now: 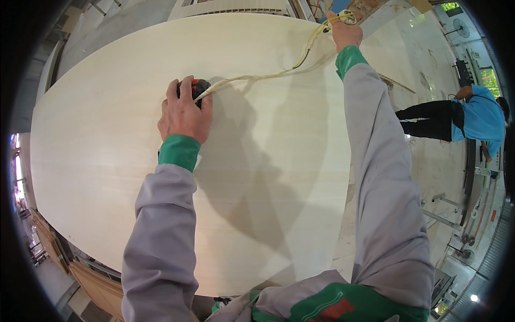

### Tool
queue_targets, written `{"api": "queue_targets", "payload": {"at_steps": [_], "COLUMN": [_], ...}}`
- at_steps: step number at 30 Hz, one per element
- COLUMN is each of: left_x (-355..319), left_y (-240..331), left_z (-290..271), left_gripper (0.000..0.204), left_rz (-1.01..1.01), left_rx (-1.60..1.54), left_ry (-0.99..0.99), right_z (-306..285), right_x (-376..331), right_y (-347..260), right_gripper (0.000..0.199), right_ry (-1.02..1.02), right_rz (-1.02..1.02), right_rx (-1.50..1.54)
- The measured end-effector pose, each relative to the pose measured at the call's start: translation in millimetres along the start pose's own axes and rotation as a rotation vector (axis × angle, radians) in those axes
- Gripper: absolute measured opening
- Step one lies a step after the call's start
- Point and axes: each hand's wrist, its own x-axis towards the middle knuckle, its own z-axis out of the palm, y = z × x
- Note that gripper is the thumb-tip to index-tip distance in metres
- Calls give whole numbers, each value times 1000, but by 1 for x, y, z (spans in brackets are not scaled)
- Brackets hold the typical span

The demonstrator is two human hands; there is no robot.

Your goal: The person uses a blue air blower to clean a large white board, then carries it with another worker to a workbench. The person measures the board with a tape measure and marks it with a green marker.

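A large pale wooden panel [107, 134] lies in front of me. On its surface, left of the middle, my left hand [184, 115] is closed over a black and red palm sander [200, 87], whose underside is hidden. A whitish, tape-wrapped cord [252, 77] runs from the sander across the panel to the far right. There my right hand [347, 34], with its arm stretched out, grips the cord near the panel's far right corner. A yellow and white loop of it shows beyond the fingers.
A person in a blue top [480, 118] stands off to the right, beside equipment along the wall. More slatted panels [386, 48] lie beyond the far right edge. Brown boards [96, 284] are stacked at the lower left. A metal stand [442, 212] sits on the right.
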Motion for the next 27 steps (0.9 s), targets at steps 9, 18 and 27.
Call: {"api": "queue_targets", "payload": {"at_steps": [9,18,27], "left_x": [6,1,-171], "left_y": [-2,-21,-218], "left_z": [8,-8,-59], "left_gripper": [52,55,57], "left_rz": [20,236,827], "left_rx": [28,43,-69], "left_ry": [52,-72,-238], "right_z": [-123,-276,-394], "right_x": [-62,-300,-554], "right_y": [-72,-86,-125], "right_gripper": [23,27,23], "right_ry": [-69,68,129], "right_rz": [120,142,305], "right_rx": [575,483,132]}}
